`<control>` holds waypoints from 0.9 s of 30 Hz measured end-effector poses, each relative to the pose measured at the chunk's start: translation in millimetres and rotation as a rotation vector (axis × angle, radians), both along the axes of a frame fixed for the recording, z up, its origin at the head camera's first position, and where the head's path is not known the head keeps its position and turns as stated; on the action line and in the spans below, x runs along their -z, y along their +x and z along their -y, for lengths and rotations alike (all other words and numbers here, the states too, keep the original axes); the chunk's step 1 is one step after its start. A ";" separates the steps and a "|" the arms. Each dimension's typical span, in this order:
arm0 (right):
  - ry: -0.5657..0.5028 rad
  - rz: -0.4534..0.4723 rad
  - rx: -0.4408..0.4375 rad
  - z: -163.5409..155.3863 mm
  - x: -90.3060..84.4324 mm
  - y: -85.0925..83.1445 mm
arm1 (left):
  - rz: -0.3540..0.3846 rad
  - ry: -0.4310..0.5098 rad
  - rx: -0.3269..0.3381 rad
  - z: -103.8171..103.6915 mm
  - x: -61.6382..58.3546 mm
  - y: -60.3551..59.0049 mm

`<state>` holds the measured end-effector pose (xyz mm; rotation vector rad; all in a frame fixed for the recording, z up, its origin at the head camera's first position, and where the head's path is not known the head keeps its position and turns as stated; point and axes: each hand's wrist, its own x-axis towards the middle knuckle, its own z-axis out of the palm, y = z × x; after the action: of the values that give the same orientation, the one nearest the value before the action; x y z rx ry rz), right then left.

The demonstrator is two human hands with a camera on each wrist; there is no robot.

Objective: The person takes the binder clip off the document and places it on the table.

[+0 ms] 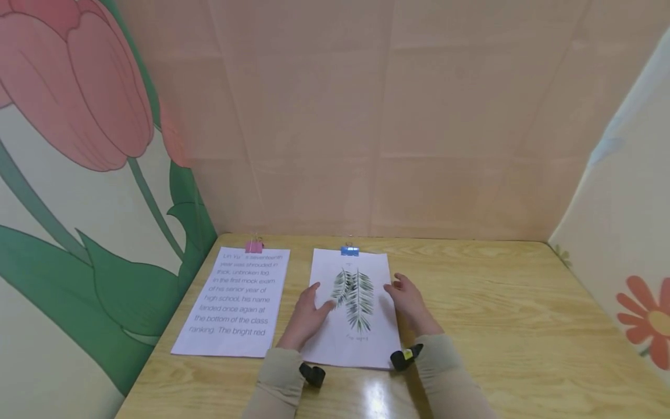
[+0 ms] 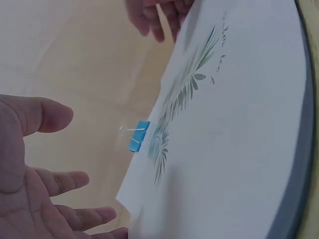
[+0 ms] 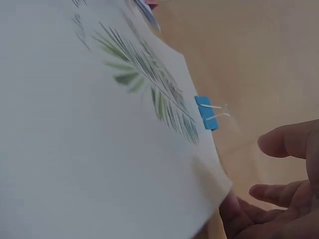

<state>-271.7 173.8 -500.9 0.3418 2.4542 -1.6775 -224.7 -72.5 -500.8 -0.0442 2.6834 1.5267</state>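
A stack of white sheets with a printed green palm-leaf drawing lies on the table, a blue binder clip on its top edge. My left hand is at its left edge, thumb out over the sheet. On the right edge is my right hand, its thumb near the margin. The left wrist view has the left hand with fingers spread and slightly bent, little finger close to the paper. In the right wrist view, the right hand's fingers are loosely bent and partly hidden behind the sheet edge.
Left of the drawing lies a sheet of printed text with a pink binder clip at its top. The wooden table extends to the right. A pinkish cloth hangs behind, with flower-patterned panels at both sides.
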 end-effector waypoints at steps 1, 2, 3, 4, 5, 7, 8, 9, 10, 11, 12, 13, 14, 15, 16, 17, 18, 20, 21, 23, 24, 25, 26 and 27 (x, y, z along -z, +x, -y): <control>-0.012 0.003 -0.005 -3.2 -0.3 -0.2 | -0.002 0.012 0.000 0.4 -0.3 0.1; -0.019 0.005 -0.012 -6.5 0.0 -0.6 | 0.000 0.025 0.001 1.0 -0.3 0.4; -0.025 0.001 -0.017 -9.5 0.5 -0.8 | 0.000 0.036 0.004 1.7 0.1 0.5; -0.031 -0.006 -0.022 -12.1 0.8 -0.6 | 0.002 0.044 0.005 2.3 0.1 0.8; -0.036 -0.015 -0.028 -14.6 1.4 -0.3 | 0.000 0.049 0.008 2.8 0.6 1.1; -0.029 -0.029 -0.038 -19.1 4.0 -0.8 | 0.018 0.063 0.005 3.1 0.2 2.0; -0.021 -0.033 -0.040 -21.1 5.6 -1.3 | 0.031 0.066 0.003 2.9 -0.3 2.3; -0.013 -0.038 -0.040 -22.7 6.1 -0.9 | 0.042 0.068 0.002 2.5 -1.3 2.5; -0.004 -0.045 -0.042 -24.4 6.8 -1.0 | 0.056 0.069 0.000 1.9 -2.6 2.9; 0.004 -0.047 -0.041 -26.3 7.5 -1.5 | 0.067 0.075 -0.001 1.3 -3.9 3.1; 0.017 -0.050 -0.040 -28.1 8.1 -1.9 | 0.080 0.084 -0.001 0.9 -5.2 3.3; 0.021 -0.050 -0.038 -29.6 8.6 -2.2 | 0.088 0.095 0.000 0.7 -5.9 3.3; 0.026 -0.052 -0.037 -31.2 9.2 -2.7 | 0.096 0.112 0.001 0.7 -6.3 3.2; 0.030 -0.054 -0.036 -32.4 9.2 -2.9 | 0.102 0.131 0.003 0.8 -7.0 3.2; 0.034 -0.054 -0.036 -33.7 9.7 -3.6 | 0.105 0.145 0.007 1.3 -7.4 3.4; 0.042 -0.054 -0.036 -35.0 10.3 -4.3 | 0.108 0.162 0.011 1.8 -7.4 3.3; 0.050 -0.055 -0.038 -36.1 10.4 -4.9 | 0.114 0.180 0.016 2.3 -7.4 3.1; 0.072 -0.047 -0.043 -37.9 11.0 -5.6 | 0.126 0.211 0.027 3.5 -7.0 2.6; 0.088 -0.040 -0.044 -38.7 11.1 -5.6 | 0.133 0.223 0.032 4.0 -7.1 2.5; 0.119 -0.030 -0.050 -40.5 12.1 -5.6 | 0.147 0.252 0.038 4.9 -6.5 1.7; 0.131 -0.025 -0.054 -41.2 12.3 -5.2 | 0.149 0.274 0.038 5.3 -6.5 1.6; 0.141 -0.020 -0.056 -41.9 12.7 -4.8 | 0.150 0.300 0.036 5.8 -6.5 1.2; 0.147 -0.022 -0.060 -42.5 12.9 -4.4 | 0.156 0.333 0.033 6.4 -6.4 0.7; 0.149 -0.022 -0.063 -43.1 13.1 -4.1 | 0.159 0.366 0.030 7.0 -6.0 -0.1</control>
<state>-275.8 216.9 -514.0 0.2619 2.5847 -1.4857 -224.8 -79.5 -494.8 -0.1033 2.2393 1.8889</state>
